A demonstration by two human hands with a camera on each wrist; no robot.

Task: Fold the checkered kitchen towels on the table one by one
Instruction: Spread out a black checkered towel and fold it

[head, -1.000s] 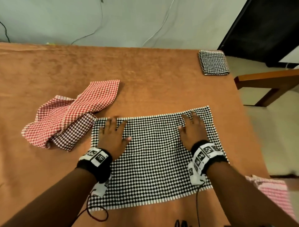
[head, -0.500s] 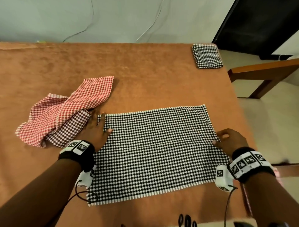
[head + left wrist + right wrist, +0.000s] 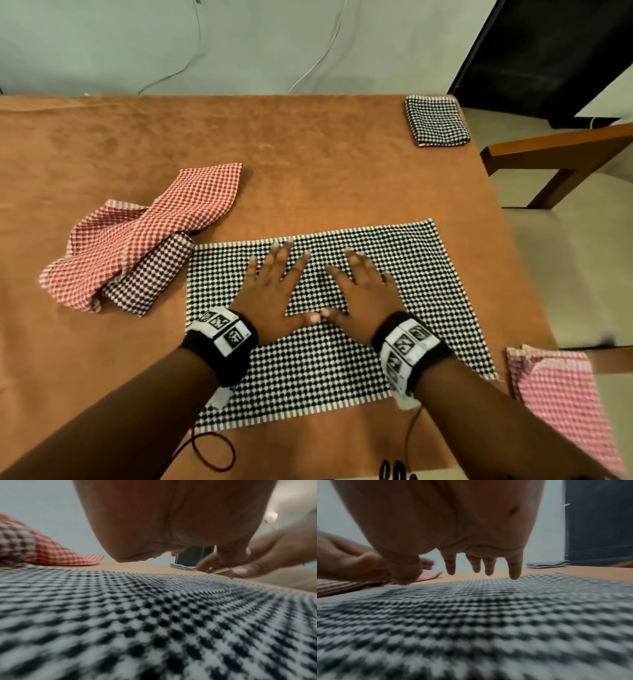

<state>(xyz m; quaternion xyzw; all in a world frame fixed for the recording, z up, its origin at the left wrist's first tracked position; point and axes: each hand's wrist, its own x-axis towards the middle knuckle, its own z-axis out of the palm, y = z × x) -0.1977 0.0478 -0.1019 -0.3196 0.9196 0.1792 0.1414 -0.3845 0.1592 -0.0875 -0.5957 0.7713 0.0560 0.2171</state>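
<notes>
Both palms flat on black-and-white towel (image 3: pixel 342 370).
Left hand (image 3: pixel 270 291) and right hand (image 3: pixel 363 294) side by side, fingers spread, gripping nothing; red towel (image 3: pixel 144 240) at 10 o'clock.

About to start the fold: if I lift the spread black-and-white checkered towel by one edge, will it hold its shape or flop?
The black-and-white checkered towel will probably flop: it lies flat against the brown table cover, and the red checkered towels beside it lie rumpled. It looks light. It may drag rather than slide, since towel and cover both look textured.
</notes>
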